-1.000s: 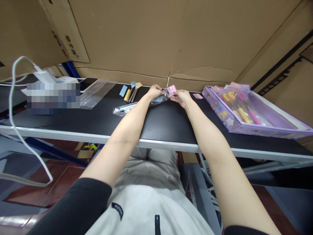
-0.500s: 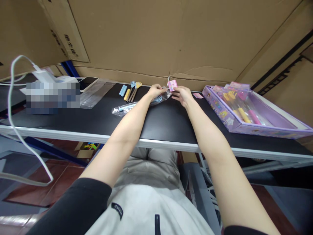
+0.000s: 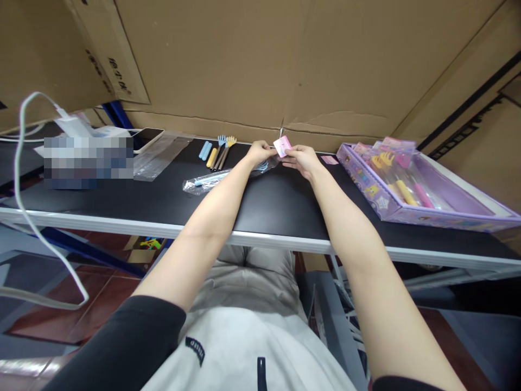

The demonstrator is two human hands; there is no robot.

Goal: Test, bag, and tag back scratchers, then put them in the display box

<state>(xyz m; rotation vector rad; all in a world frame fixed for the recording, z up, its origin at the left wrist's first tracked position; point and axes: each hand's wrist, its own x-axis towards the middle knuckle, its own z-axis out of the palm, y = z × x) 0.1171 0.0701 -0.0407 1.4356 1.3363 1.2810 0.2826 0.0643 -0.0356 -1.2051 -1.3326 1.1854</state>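
My left hand (image 3: 259, 153) pinches the end of a clear plastic bag (image 3: 191, 186) near the back of the black table. Inside the bag lies a light blue back scratcher (image 3: 261, 166) with a claw-shaped head; my left forearm hides its middle. Between thumb and fingers of my right hand (image 3: 302, 160) is a small pink and white card (image 3: 282, 146), held at the bag's mouth. Left of my hands lie a blue claw head (image 3: 221, 141) and a yellow claw head (image 3: 230, 142) on dark rods, beside blue handles (image 3: 205, 150) and a yellow handle (image 3: 211, 158).
A purple display box (image 3: 370, 190) with several bagged back scratchers stands at the right. Another pink card (image 3: 329, 160) lies beside it. Flat clear bags (image 3: 160, 157), a phone (image 3: 147, 139) and a white cable (image 3: 18, 163) are at the left. Cardboard (image 3: 228, 65) walls the back.
The pink card has moved slightly left and down towards my left hand and tilted. The bag with the back scratcher has shifted a little to the left.
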